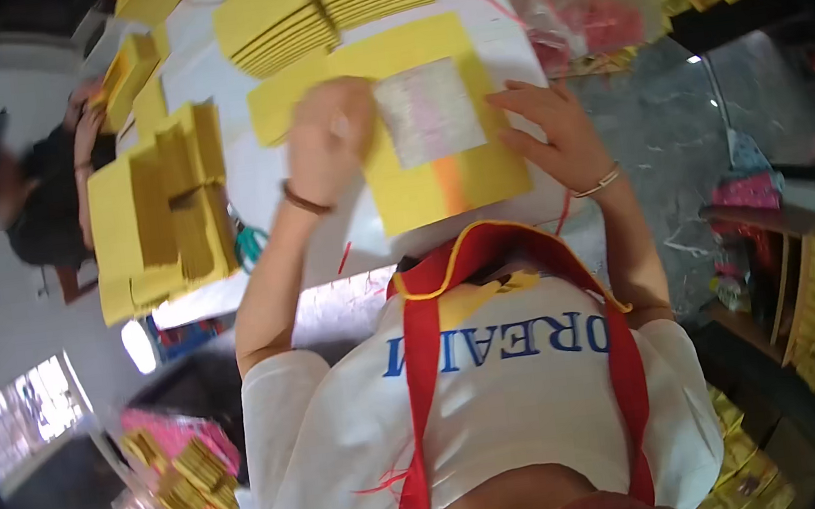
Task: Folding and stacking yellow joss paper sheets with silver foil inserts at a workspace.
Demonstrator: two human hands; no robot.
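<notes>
A yellow paper sheet (500,184) lies on the white table in front of me, with a silvery white square bearing a faint pink patch (431,111) and an orange stripe below it. My left hand (333,127) is at the sheet's left edge, knuckles up and smeared by motion; its fingers are mostly hidden. Under and beyond it extends another yellow paper piece (275,109). At the sheet's right edge, my right hand (554,132) has its fingers spread, their tips touching or close to the paper.
A tied stack of yellow paper (271,29) lies at the far side, another bundle (119,237) at left beside teal-handled scissors (249,244). A person (38,186) handles yellow paper at far left. A clear plastic bag (590,2) stands far right. Red apron straps (425,363) cross my shirt.
</notes>
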